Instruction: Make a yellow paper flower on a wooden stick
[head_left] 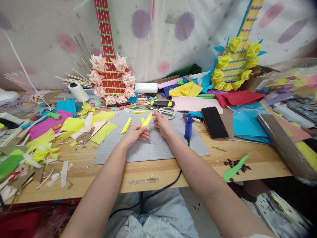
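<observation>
My left hand [136, 135] pinches a folded yellow paper strip [148, 121] between thumb and fingers, above a grey cutting mat [158, 150]. At the strip's upper end, the fingertips of my right hand [162, 124] are pinched together and appear to grip its tip. Another short yellow piece shows just behind the held strip. To the left of my hands lie a folded yellow strip [126, 126] and, farther back, a thin yellow strip [141, 111]. Scissors [168, 112] rest just beyond my right hand. On the mat's right side is a blue glue gun [188, 127].
A black phone [214, 122] lies right of the mat. Paper scraps [49, 142] cover the table's left side. Against the back stand a red paper guitar [106, 43] with pink flowers and a yellow one [234, 66]. A cable [170, 185] hangs over the front edge.
</observation>
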Available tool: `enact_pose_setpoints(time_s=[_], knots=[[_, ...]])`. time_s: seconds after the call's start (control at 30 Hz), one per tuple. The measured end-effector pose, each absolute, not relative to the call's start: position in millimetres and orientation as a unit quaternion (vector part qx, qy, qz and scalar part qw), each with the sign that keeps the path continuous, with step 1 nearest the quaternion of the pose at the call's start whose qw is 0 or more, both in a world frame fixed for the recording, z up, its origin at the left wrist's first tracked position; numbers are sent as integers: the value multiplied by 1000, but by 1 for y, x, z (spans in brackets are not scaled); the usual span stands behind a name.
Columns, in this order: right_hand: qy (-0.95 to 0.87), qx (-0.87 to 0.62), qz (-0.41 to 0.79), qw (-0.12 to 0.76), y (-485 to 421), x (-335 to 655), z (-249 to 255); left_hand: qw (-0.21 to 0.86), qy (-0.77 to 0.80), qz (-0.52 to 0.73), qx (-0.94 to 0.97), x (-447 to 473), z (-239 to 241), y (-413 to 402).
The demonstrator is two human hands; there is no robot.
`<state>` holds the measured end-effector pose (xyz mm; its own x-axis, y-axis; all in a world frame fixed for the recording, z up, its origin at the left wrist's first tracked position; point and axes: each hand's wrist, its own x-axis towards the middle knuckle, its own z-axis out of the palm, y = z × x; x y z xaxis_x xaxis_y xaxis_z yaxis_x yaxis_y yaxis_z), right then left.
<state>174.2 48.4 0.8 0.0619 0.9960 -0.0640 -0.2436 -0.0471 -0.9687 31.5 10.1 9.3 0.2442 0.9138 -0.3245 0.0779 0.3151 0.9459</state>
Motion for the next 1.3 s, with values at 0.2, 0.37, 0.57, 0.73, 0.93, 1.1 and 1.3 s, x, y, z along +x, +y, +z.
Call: enact_pose_setpoints(time_s=[0.2, 0.37, 0.57, 0.73, 0.93, 1.1, 1.3], knots=[[-461, -471, 560, 502, 41, 173, 3, 624, 510, 337, 486, 30, 10, 9], [-466, -473, 550, 506, 41, 172, 3, 620, 474, 410, 473, 35, 14, 7], [-468, -469, 546, 512, 42, 173, 3, 618, 452, 480, 428, 39, 15, 8], [-478, -465, 548, 505, 39, 172, 5, 597, 485, 485, 416, 40, 15, 9], [-469, -468, 545, 513, 38, 168, 6, 546, 544, 463, 437, 47, 9, 10], [-399, -490, 553, 543, 49, 178, 1, 535, 563, 421, 468, 50, 5, 11], [-399, -487, 559, 539, 53, 182, -2, 554, 577, 347, 490, 38, 14, 8]])
